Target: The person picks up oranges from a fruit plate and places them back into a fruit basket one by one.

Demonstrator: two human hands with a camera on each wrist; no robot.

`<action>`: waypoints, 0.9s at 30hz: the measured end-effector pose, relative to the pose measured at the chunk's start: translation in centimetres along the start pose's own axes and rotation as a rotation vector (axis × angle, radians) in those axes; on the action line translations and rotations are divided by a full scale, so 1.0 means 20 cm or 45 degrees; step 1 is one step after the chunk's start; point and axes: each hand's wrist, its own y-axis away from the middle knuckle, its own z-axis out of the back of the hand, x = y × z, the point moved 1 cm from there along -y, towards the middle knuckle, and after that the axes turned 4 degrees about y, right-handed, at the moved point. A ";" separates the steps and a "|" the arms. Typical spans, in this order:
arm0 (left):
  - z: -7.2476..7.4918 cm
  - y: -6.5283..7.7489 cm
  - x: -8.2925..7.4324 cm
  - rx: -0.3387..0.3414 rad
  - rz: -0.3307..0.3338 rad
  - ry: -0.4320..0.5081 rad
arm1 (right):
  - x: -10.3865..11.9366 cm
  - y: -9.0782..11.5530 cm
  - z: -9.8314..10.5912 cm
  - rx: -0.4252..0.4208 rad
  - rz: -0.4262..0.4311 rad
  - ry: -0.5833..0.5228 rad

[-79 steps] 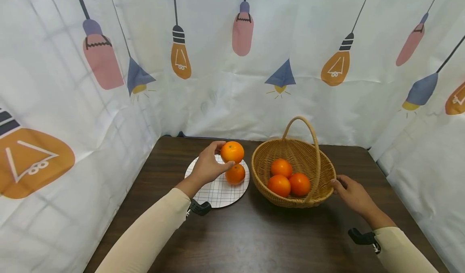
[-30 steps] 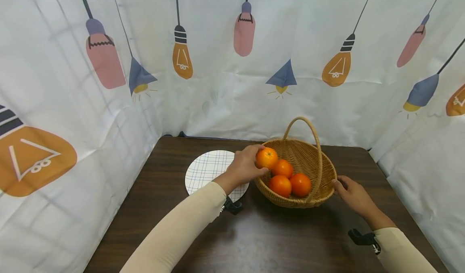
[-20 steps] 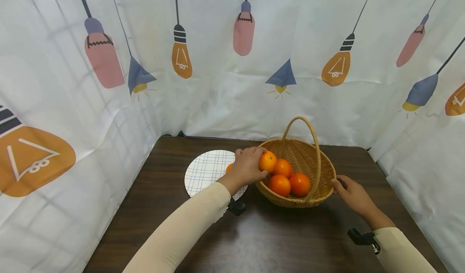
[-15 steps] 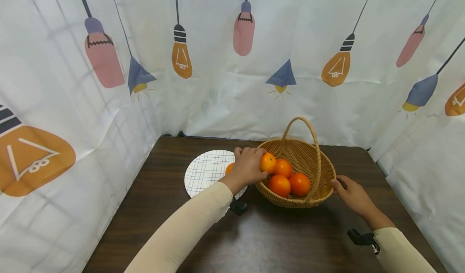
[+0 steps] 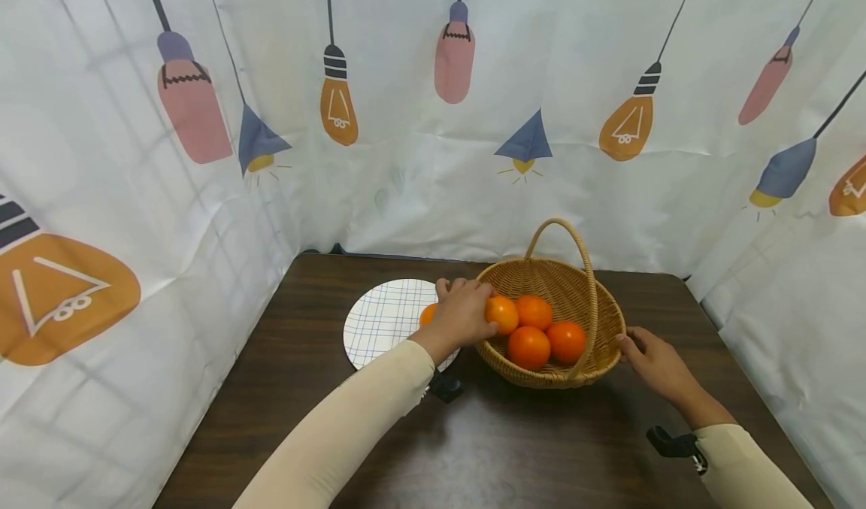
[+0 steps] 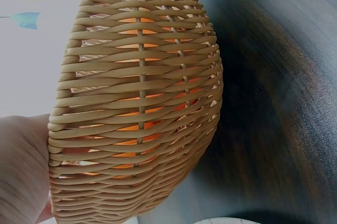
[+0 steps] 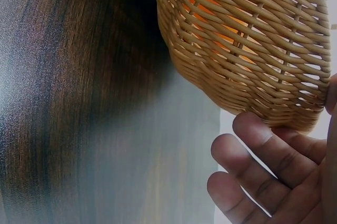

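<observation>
My left hand (image 5: 462,315) reaches over the left rim of a wicker basket (image 5: 604,297) and holds an orange (image 5: 503,314) just inside it. Several more oranges (image 5: 530,348) lie together in the basket, touching or close to the held one. On the right side, my right hand (image 5: 658,362) pinches the basket's rim between thumb and index finger; its other fingers (image 7: 231,153) stand below the rim in the right wrist view. The woven wall hides the held orange in the left wrist view, where only orange patches show through the gaps.
A round white plate (image 5: 379,327) with a blue grid lies left of the basket. One orange (image 5: 427,313) on it is mostly hidden behind my left hand. The basket's handle (image 5: 587,261) arches up on its right side. A printed curtain (image 5: 406,193) surrounds the dark wooden table (image 5: 501,449).
My left hand has carried the orange rightward from over the plate and lowered it into the basket. The oranges inside have just shifted slightly right. My right hand stays on the rim.
</observation>
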 end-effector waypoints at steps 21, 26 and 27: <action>0.02 0.11 0.30 -0.374 0.117 0.456 | -0.02 0.01 0.00 0.014 0.008 -0.049; 0.00 0.16 0.41 -0.348 0.234 0.495 | -0.02 0.01 0.00 0.013 -0.001 -0.041; -0.01 0.17 0.43 -0.338 0.244 0.489 | -0.02 0.01 0.00 0.013 -0.003 -0.040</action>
